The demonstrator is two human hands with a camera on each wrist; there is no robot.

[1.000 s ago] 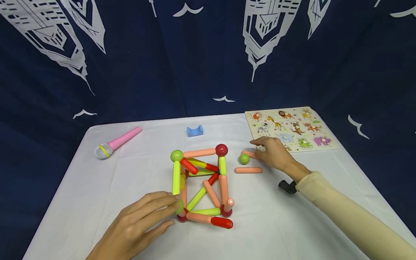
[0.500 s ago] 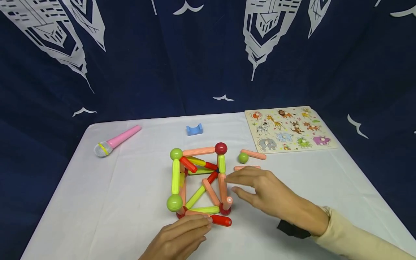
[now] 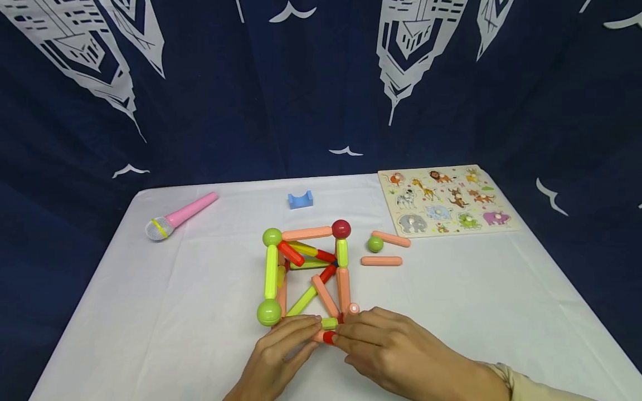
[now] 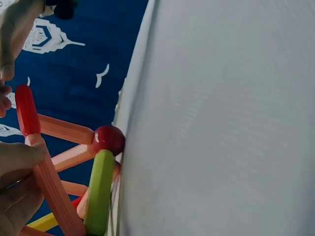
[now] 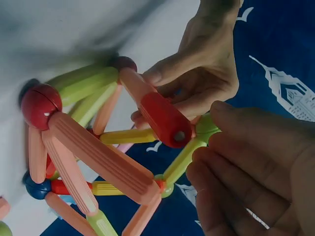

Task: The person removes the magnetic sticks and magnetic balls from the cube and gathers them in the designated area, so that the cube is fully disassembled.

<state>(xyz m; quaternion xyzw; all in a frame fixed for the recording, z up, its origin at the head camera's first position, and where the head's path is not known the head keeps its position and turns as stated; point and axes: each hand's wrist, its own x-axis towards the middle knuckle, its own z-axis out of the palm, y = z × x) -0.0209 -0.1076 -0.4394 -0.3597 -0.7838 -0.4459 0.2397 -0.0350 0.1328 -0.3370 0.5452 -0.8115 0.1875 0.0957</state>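
1. The frame (image 3: 308, 278), built of rods and balls, stands in the middle of the tabletop (image 3: 476, 301).
2. A red rod (image 3: 329, 337) sticks out at the frame's near bottom edge, end to end with a pink rod (image 5: 133, 83).
3. The left hand (image 3: 281, 356), at the frame's near side, has its fingers (image 5: 162, 73) curled round the pink rod just beside the red one.
4. The right hand (image 3: 396, 351), right of it, has its fingers curled at the red rod's tip; whether they grip it I cannot tell.
5. Right of the frame lie a loose green ball (image 3: 375, 244) and two loose pink rods (image 3: 382, 260).
6. Farther right lies an animal puzzle (image 3: 443, 199).
7. Behind the frame sits a blue block (image 3: 300, 199); far left lies a pink microphone (image 3: 178, 217).
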